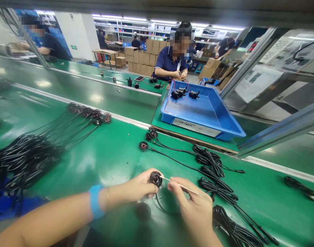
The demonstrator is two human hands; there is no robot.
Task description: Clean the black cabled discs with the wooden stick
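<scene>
My left hand (138, 187) is closed around a small round black motor part (155, 178) with copper windings, held just above the green table. A blue band sits on that wrist. My right hand (193, 202) pinches a thin wooden stick (182, 185) whose tip touches the part's right side. A black cable hangs from the part down to the table. Several more round parts (148, 137) with coiled black cables (209, 159) lie just beyond my hands.
A large tangle of black cables (23, 161) with round parts fills the left. A blue tray (205, 115) holding black pumps stands at the back. A person in a dark shirt (172, 60) works across the belt. A metal frame post (280, 130) slants at the right.
</scene>
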